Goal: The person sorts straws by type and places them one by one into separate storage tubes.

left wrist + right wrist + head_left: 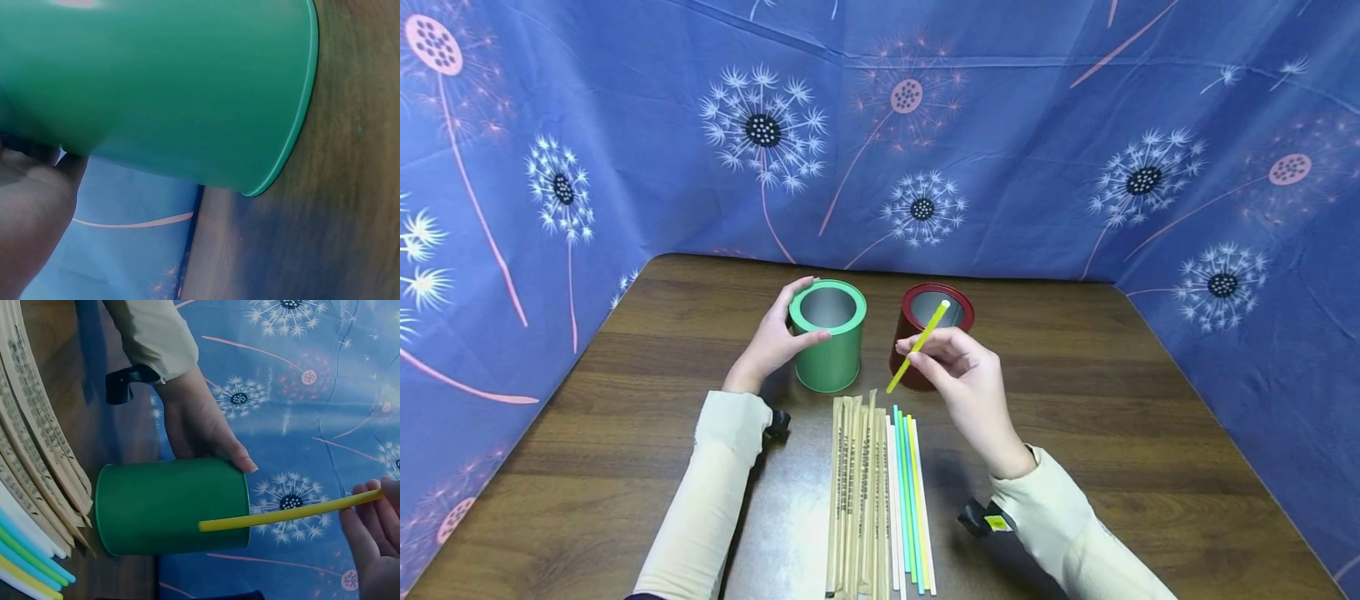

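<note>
My left hand [775, 340] grips the green tin [827, 360] from its left side, thumb over the front of the rim and fingers toward the back. The tin stands upright, its round mouth facing up. Between thumb and fingertips my right hand [973, 379] pinches a yellow straw [931, 327], held at a slant in front of the red tin [917, 292]. In the right wrist view the free end of the straw overlaps the green tin's side [156, 506]. The red tin is partly hidden behind my right hand.
Paper-wrapped straws [853, 500] lie in a row on the wooden table [1075, 417], near its front. Beside them are several bare straws [917, 508] in white, blue, green and yellow. A blue dandelion-print cloth [1000, 125] hangs behind and around the table.
</note>
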A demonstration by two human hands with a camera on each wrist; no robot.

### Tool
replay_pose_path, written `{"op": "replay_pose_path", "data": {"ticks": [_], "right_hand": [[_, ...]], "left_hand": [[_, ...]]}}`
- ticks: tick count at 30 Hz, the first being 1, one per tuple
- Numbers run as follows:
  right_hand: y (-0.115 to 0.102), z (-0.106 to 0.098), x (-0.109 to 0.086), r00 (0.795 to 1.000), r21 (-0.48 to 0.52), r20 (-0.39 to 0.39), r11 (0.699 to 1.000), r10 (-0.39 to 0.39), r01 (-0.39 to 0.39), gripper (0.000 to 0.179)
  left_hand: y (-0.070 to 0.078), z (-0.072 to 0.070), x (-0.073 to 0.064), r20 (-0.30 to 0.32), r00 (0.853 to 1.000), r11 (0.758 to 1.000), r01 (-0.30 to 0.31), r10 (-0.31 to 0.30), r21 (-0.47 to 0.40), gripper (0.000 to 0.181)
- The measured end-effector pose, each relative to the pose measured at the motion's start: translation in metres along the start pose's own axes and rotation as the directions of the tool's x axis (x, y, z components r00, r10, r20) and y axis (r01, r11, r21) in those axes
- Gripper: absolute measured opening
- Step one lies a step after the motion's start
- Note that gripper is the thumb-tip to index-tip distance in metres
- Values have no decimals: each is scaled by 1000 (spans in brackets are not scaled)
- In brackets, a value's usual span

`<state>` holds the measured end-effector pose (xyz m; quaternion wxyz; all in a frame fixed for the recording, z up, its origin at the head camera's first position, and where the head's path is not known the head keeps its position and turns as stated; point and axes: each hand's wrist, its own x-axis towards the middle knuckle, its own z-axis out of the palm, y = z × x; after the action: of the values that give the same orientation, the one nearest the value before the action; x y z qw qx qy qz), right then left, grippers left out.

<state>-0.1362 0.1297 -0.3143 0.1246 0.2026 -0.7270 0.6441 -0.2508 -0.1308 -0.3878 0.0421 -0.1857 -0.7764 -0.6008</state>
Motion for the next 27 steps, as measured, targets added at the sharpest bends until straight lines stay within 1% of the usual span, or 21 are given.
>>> {"op": "replay_pose_path", "data": {"ticks": [2,5,7,11,15,18,21,24,27], "right_hand": [[0,3,3,997,6,-19,997,-71,71,16],[0,7,9,986,20,-55,987,-159,161,17],[0,9,13,976,24,-85,979,-200,203,17],[-2,15,23,950,48,-145,958,-275,284,16],[-1,23,35,929,95,-171,933,-328,347,17],[5,31,45,923,109,-165,924,-347,366,17],[13,40,55,922,107,-156,922,-355,373,17],[23,49,64,931,103,-144,930,-336,352,18],[32,58,71,946,81,-128,948,-297,309,20]], "left_hand": [[0,0,0,1,1000,1000,-5,5,8,84],[1,1,-1,3,1000,1000,-9,8,24,84],[1,2,0,5,1000,999,-11,11,33,85],[2,3,0,8,1000,999,-12,12,34,85],[1,4,1,13,1000,999,-8,8,32,85],[1,4,0,14,1000,1000,5,-5,27,85],[2,2,0,13,1000,1000,23,-23,11,86],[2,1,0,12,999,999,39,-39,1,88],[1,1,0,11,999,999,49,-49,6,88]]}}
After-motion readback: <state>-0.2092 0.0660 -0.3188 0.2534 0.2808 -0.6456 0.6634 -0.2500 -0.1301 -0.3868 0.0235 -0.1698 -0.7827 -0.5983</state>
